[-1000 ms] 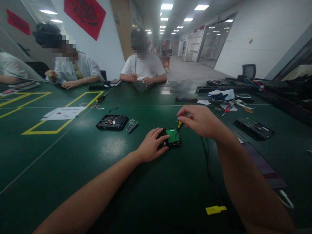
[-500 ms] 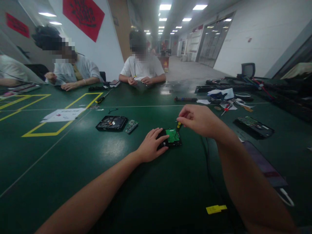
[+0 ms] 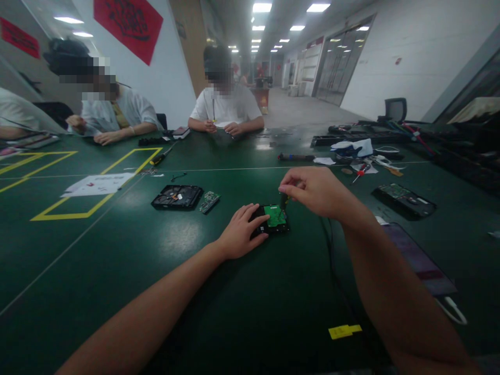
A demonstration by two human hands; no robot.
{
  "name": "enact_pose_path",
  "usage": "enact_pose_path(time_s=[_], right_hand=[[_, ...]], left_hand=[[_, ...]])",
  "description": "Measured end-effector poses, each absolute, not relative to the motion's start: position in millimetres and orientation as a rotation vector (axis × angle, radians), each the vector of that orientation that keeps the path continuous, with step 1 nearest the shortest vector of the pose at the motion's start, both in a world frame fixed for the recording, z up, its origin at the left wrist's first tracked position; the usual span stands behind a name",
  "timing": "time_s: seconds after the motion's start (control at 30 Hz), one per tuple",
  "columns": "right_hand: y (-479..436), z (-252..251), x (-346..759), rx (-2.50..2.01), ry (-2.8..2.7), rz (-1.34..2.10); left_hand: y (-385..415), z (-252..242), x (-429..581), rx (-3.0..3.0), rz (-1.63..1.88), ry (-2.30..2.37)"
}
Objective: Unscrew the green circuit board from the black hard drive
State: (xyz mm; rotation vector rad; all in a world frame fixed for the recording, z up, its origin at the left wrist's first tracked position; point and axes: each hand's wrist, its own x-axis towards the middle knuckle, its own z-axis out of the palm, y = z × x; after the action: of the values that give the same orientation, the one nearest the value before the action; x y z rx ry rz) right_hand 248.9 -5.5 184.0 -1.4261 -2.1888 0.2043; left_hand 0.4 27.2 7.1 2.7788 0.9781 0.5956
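From where I stand, the table (image 3: 128, 291) is busy around the 2 working hands. To the left of them lies an open hard drive (image 3: 177, 197), with a loose circuit board (image 3: 210, 202) just beside it; beyond are white papers (image 3: 97, 185) inside a yellow-taped outline and a spare screwdriver (image 3: 162, 156). On the right, a dark cable (image 3: 331, 250) runs down past the right forearm toward a yellow tag (image 3: 344, 332), and that forearm partly covers a tablet (image 3: 417, 258). Another drive (image 3: 404, 201) sits farther out, near a red screwdriver (image 3: 361, 172) and a crumpled cloth (image 3: 353, 148). Across the table are a person in a white T-shirt (image 3: 230, 107) and a person in a pale jacket (image 3: 136, 109).

The black drive (image 3: 278, 228) with the green board lies flat on the table, in front of the wearer between both arms. Its long axis runs roughly left to right, the green side up; the left end is hidden under the left hand (image 3: 241, 233), which is spread across it with the fingers extended. The right hand (image 3: 312, 190) grasps a screwdriver handle (image 3: 283, 201) in its fingertips. That tool stands steeply, leaning a little right at the top, its shaft pointing down to the green board; I cannot tell whether the tip sits in a screw.
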Motion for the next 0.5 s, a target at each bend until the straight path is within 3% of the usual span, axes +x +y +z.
enact_pose_path(time_s=[0.5], right_hand=[[-4.1,182.7,249.6,-1.411,-2.233,0.165]], left_hand=[[25.7,8.3,1.5,2.782,0.59,0.985]])
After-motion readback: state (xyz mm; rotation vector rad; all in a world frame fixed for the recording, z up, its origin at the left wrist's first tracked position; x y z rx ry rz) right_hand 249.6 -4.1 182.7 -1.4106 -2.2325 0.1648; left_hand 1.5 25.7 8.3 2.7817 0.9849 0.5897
